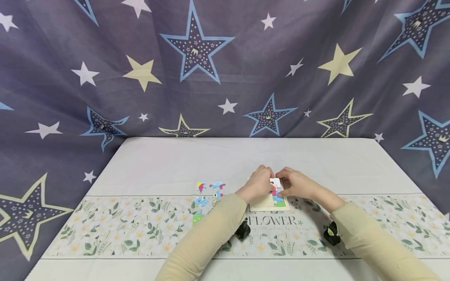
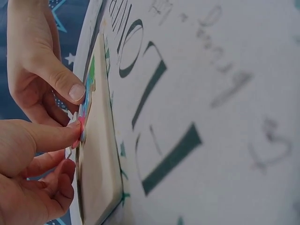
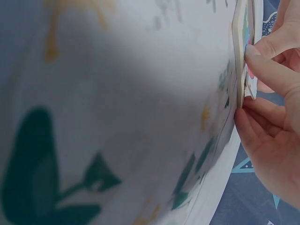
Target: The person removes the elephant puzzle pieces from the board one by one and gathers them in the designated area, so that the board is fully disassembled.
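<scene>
A shallow wooden puzzle board [image 1: 261,203] lies on the table, with colourful jigsaw pieces [image 1: 279,201] set along its right side. My left hand [image 1: 259,183] reaches over the board and pinches a pink and white puzzle piece [image 2: 82,127] between thumb and fingers. In the right wrist view that piece stands slightly raised from the board. My right hand [image 1: 299,185] grips the board's right edge, its thumb [image 2: 75,91] lying over the blue placed pieces and its fingers at the far edge. The left hand partly hides the board's upper half.
Several loose puzzle pieces [image 1: 201,201] lie left of the board, some partly hidden by the left sleeve [image 1: 207,238]. A floral runner [image 1: 140,230] with printed lettering crosses the white table [image 1: 158,164]. Behind hangs a star-patterned curtain [image 1: 225,93].
</scene>
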Demonstrator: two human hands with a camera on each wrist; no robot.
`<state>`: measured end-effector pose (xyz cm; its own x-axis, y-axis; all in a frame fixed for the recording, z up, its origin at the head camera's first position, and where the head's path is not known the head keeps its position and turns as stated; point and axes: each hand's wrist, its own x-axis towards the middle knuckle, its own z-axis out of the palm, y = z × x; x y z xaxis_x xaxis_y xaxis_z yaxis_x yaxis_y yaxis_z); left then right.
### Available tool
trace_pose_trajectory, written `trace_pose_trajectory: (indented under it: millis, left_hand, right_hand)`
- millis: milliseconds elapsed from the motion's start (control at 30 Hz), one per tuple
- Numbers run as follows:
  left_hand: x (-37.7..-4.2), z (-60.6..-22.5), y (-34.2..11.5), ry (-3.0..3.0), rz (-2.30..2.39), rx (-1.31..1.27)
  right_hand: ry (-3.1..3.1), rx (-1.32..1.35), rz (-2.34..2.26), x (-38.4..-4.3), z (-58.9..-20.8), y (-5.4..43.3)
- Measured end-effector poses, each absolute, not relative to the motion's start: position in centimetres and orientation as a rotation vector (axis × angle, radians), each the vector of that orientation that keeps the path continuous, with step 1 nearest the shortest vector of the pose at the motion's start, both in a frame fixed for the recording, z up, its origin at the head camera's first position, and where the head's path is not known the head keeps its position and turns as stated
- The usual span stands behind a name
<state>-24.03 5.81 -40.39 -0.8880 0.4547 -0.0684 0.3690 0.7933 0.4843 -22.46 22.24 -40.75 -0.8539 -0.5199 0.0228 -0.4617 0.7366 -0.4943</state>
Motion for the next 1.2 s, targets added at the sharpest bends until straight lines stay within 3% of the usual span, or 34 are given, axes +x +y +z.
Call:
trace_pose_trajectory:
  millis: [1200]
  left_hand:
    - [-25.0,-39.7,2.7,2.751,1.05,0.689]
  right_hand:
    - [2.808,-0.776,-0.774,-22.5,-40.9,22.2]
